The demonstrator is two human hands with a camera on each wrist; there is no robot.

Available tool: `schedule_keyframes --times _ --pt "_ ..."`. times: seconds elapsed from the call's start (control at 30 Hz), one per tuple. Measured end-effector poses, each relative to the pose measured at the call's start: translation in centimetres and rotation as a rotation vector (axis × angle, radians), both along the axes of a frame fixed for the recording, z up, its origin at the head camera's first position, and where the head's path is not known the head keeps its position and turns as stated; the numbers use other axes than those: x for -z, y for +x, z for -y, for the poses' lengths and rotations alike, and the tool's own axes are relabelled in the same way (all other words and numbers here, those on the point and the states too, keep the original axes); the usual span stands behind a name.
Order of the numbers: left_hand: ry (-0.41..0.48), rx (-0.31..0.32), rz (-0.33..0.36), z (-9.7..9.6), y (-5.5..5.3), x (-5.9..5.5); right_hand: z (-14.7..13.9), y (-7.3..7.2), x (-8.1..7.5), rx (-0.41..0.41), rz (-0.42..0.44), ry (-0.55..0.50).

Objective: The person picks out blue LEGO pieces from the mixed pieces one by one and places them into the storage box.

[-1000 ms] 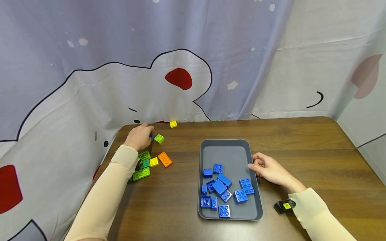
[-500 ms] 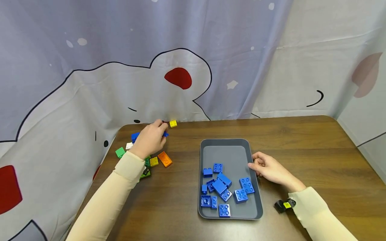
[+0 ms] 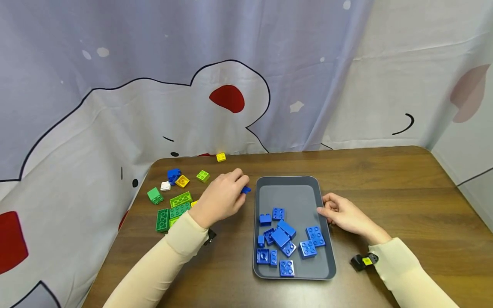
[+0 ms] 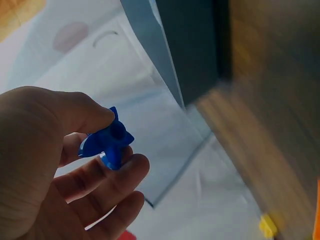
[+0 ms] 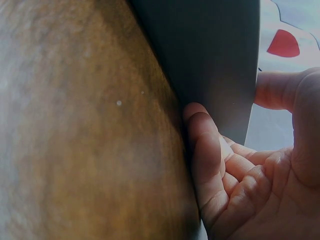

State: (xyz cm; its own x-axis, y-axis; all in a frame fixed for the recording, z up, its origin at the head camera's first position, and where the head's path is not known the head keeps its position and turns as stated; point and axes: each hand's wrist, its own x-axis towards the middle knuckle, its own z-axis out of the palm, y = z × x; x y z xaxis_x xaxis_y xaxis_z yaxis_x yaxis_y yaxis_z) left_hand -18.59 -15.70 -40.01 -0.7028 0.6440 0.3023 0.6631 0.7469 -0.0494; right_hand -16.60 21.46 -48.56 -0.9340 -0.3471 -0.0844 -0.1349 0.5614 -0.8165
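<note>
Between thumb and fingers, my left hand (image 3: 222, 197) pinches a small blue piece with pointed, petal-like lobes (image 4: 107, 142). That hand is over the table, just left of the grey tray (image 3: 292, 182); in the head view only a tip of the piece (image 3: 245, 189) shows. At the tray's right side, my right hand (image 3: 346, 217) holds the wall, its thumb over the rim and its fingers curled against the outside (image 5: 220, 165). Several blue building bricks (image 3: 280, 238) lie in the near part of the tray.
Left on the table are green bricks (image 3: 179, 210), a white brick (image 3: 165, 186), a blue piece (image 3: 173, 176), a yellow-orange brick (image 3: 182, 181) and a lime brick (image 3: 203, 176). A yellow brick (image 3: 221, 157) sits at the far edge, before a curtain (image 3: 300, 77).
My left hand has moved right and nearer, from the loose bricks to beside the tray, carrying the blue piece. The right hand and tray have stayed in place.
</note>
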Motion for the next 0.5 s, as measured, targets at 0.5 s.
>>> schedule_keyframes --times 0.5 --pt "-0.093 0.164 0.05 -6.4 2.8 1.5 0.0 0.0 0.1 0.007 0.004 -0.009"
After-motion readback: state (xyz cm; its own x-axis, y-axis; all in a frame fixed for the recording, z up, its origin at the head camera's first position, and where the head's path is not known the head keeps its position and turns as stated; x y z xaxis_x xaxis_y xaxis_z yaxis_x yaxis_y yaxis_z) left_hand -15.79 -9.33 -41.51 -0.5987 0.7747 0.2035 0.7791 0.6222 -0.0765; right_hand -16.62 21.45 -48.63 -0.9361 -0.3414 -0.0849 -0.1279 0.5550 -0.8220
